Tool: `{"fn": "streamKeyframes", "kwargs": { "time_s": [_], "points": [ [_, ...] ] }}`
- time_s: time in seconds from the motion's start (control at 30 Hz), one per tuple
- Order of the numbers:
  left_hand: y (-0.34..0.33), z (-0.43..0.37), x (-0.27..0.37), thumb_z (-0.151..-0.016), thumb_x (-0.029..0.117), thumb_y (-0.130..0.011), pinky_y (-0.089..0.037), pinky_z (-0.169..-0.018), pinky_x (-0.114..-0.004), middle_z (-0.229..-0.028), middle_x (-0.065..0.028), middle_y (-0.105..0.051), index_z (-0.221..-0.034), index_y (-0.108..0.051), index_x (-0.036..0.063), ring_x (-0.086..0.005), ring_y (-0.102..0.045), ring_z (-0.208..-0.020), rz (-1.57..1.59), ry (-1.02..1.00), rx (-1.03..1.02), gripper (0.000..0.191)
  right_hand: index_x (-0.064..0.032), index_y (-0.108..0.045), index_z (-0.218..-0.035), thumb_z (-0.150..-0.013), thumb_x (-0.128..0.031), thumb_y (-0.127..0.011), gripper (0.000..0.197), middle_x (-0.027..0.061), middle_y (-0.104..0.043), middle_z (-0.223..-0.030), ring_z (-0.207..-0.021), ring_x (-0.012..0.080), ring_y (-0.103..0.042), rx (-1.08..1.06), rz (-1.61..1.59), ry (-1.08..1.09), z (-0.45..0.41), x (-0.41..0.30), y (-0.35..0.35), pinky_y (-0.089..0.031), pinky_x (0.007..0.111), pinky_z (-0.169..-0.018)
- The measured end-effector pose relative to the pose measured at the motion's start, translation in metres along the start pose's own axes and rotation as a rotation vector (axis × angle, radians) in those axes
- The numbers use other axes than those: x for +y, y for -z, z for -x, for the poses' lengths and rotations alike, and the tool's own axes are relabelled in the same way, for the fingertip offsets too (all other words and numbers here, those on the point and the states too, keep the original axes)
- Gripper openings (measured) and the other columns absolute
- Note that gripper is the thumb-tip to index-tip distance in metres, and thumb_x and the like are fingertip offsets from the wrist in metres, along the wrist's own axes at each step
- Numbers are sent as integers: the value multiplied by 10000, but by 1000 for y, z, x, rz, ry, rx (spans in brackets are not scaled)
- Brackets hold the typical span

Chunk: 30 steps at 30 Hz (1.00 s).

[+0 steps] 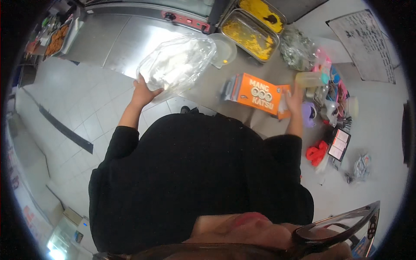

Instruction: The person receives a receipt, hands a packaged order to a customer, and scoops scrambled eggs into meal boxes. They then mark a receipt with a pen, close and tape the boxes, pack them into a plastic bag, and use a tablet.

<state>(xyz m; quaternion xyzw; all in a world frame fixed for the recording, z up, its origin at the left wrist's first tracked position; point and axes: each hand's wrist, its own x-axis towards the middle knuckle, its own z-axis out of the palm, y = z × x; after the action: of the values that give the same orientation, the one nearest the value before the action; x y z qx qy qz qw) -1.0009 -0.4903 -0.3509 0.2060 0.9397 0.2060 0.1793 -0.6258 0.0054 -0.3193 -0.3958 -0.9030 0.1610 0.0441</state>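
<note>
My left hand [145, 93] is at the near left edge of a large clear plastic bag [182, 60] with white contents, its thumb and fingers spread around that edge. The bag rests on the steel counter [208, 85] and partly overhangs its front edge. To the right lies an orange printed cardboard box [261, 94] with flaps open at its ends. My right hand [294, 99], slightly blurred, is at the box's right end, by the flap. What its fingers do behind the flap is hidden.
Beyond the box stand steel pans [250, 39] of yellow food. A translucent lid [224, 48] sits beside the bag. At right are a bottle [312, 79], a purple item [308, 113] and a red cloth [317, 152]. A control panel [187, 21] lines the back.
</note>
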Motion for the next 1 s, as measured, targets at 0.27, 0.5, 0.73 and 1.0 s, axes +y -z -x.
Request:
{"fn": "streamKeyframes", "kwargs": {
  "time_s": [0.27, 0.5, 0.73, 1.0],
  "points": [
    [28, 1, -5, -598, 457, -877, -437, -1022, -435, -1378, -429, -225, -1463, -65, -62, -514, -411, -1246, 191, 116, -30, 1295, -253, -337, -1470, -568, -250, -848, 1036, 216, -380, -1396, -1308, 395, -366, -360, 382, 632, 36, -185, 53, -280, 486, -1122],
    [22, 22, -37, -587, 400, -881, -435, -1025, -427, -1385, -431, -191, -1469, 8, -55, -511, -408, -1241, 318, 184, -49, 1332, -198, -325, -1466, -575, -259, -846, 1034, 225, -378, -1344, -1268, 410, -375, -526, -56, 574, 16, -248, 69, -300, 484, -1097],
    [-9, 47, -13, -616, 347, -863, -444, -1020, -411, -1389, -421, -180, -1463, 89, -68, -511, -452, -1203, 302, 100, 28, 1340, -94, -266, -1450, -648, -316, -837, 1009, 201, -323, -1388, -1311, 344, -336, -8, -813, 730, 12, -417, -124, -273, 458, -1105],
    [43, 77, -26, -708, 145, -750, -437, -1019, -406, -1427, -434, -74, -1448, 91, -103, -509, -481, -1193, 376, 256, 95, 1148, -240, -341, -1443, -643, -369, -781, 922, 228, -337, -1322, -1278, 420, -312, -302, 7, 326, 28, -430, -179, -264, 564, -1044]
  ]
}}
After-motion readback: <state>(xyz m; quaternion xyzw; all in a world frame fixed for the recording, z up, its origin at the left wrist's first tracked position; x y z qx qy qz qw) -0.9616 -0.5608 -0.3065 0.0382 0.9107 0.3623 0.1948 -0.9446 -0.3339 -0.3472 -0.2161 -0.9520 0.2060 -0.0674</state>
